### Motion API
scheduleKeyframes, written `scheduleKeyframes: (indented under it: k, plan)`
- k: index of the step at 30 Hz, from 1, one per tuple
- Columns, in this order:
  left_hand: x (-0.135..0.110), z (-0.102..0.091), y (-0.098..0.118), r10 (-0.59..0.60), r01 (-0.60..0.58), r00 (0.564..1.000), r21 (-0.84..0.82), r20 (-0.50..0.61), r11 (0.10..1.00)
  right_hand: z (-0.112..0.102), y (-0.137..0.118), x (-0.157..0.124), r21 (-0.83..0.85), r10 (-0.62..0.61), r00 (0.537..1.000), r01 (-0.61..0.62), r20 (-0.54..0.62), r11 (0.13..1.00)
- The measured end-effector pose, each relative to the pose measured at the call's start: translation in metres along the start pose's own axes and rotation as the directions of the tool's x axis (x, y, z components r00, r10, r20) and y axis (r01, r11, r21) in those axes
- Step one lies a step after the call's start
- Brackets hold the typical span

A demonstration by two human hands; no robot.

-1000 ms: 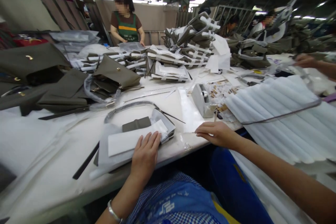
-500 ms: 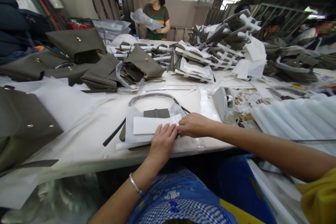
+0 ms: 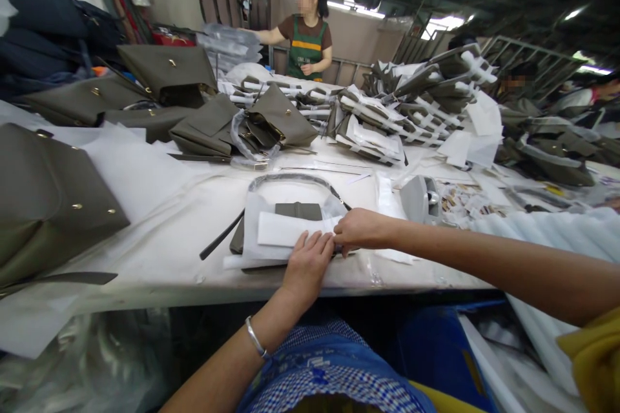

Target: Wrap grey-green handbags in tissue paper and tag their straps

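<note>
In front of me at the table's near edge lies an olive-grey handbag [image 3: 237,240], partly covered by white wrapping sheet. A white foam strip [image 3: 276,229] rests across it, and its handle [image 3: 295,177], wrapped in clear plastic, arches behind. My left hand [image 3: 310,261] lies with fingers stretched flat on the strip's right half. My right hand [image 3: 363,230] is closed in a pinch at the strip's right end, close beside the left fingertips; what it grips is hidden. A dark strap [image 3: 221,234] sticks out to the left of the bag.
Unwrapped olive bags [image 3: 281,113] lie beyond and at the left [image 3: 53,206]. Wrapped bags [image 3: 372,135] are piled at the back. A grey tape dispenser [image 3: 414,197] and a roll of white foam sheets [image 3: 547,235] are at the right. A co-worker [image 3: 310,39] stands across the table.
My view has shifted, so the table appears further right. Both hands keep nearly the same place on the bag. The co-worker, earlier holding a clear plastic bag, now reaches to the stack of plastic.
</note>
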State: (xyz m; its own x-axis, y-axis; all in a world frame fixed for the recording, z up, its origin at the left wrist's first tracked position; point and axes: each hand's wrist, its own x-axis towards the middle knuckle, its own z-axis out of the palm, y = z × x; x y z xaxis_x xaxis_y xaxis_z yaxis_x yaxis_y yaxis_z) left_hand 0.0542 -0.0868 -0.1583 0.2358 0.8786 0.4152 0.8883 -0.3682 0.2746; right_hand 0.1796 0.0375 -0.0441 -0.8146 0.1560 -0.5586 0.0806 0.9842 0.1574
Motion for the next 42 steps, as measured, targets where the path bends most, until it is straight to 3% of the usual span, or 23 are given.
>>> scheduleKeyframes:
  k: [7,14,25,28,33,42]
  plan:
    - [0.001,-0.002,0.002,-0.019,0.019,1.000,-0.002,0.001,1.000,0.004,0.004,-0.005,0.086,0.063,0.996,-0.058,-0.055,0.995]
    - [0.001,-0.003,0.001,-0.022,0.022,1.000,-0.013,-0.017,1.000,-0.013,0.001,0.002,0.016,0.120,0.990,-0.122,0.073,0.992]
    - [0.001,0.000,0.002,-0.032,0.031,0.999,-0.034,-0.034,0.999,-0.024,0.005,0.015,-0.031,0.107,0.990,-0.105,0.095,0.994]
    - [0.001,-0.001,0.002,-0.033,0.031,0.998,-0.033,-0.054,0.999,-0.025,0.016,0.027,-0.046,0.047,0.994,-0.043,0.102,0.998]
    - [0.001,-0.002,0.002,-0.044,0.042,0.996,-0.031,-0.073,0.999,-0.025,0.030,0.039,-0.015,-0.170,0.977,0.174,0.132,0.985]
    - [0.001,0.001,0.003,-0.055,0.052,0.997,-0.045,-0.060,0.998,-0.001,0.052,0.036,0.085,-0.277,0.954,0.287,-0.113,0.954]
